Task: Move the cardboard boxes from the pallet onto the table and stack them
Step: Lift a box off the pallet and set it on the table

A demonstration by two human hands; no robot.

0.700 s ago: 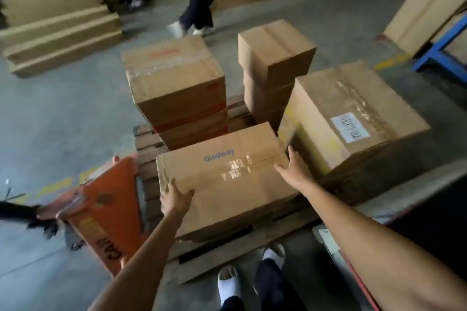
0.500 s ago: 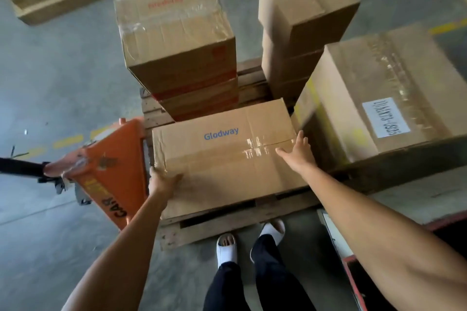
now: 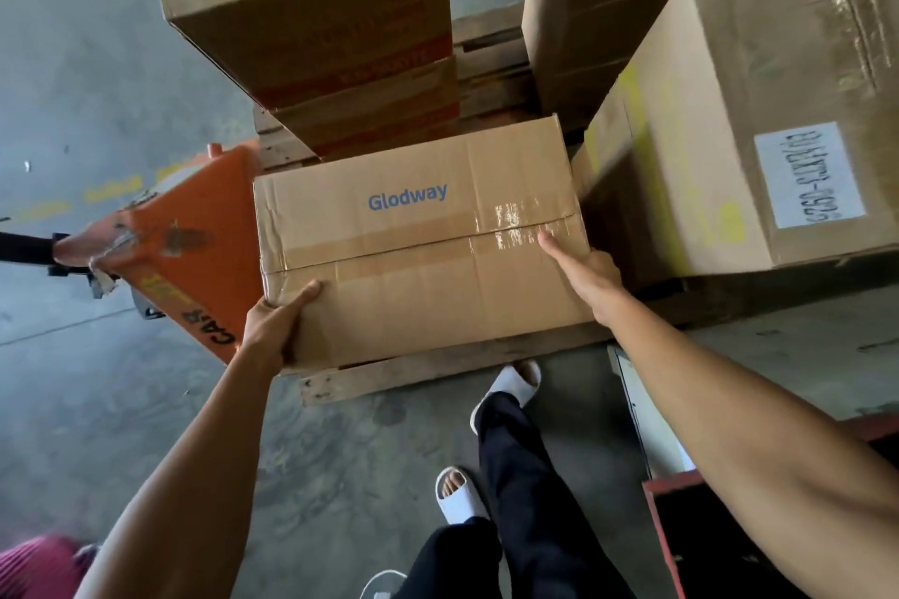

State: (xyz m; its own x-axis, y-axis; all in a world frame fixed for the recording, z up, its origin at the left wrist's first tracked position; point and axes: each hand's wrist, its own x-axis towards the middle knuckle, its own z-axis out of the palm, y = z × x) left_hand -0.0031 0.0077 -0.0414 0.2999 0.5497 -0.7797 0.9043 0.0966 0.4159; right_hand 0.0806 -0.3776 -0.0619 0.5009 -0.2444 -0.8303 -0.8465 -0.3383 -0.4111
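Observation:
A brown cardboard box printed "Glodway" (image 3: 413,248) lies at the near edge of the wooden pallet (image 3: 438,375). My left hand (image 3: 272,326) wraps its near left corner, thumb on top and fingers down the side. My right hand (image 3: 588,277) grips its right edge, thumb lying along the tape seam. Behind it on the pallet stand a stack of boxes with red print (image 3: 316,15) and a taller stack of plain boxes (image 3: 598,15). A large box with a white label (image 3: 759,112) sits at the right on the table (image 3: 788,336).
An orange pallet jack (image 3: 185,248) presses against the pallet's left side, its black handle reaching off left. My feet in white sandals (image 3: 511,384) stand on the concrete floor just before the pallet. A red-edged frame (image 3: 656,525) runs along the lower right.
I have leaned in closer over the pallet. My left hand slid down onto the box's near left corner, and my right hand closed over its right edge.

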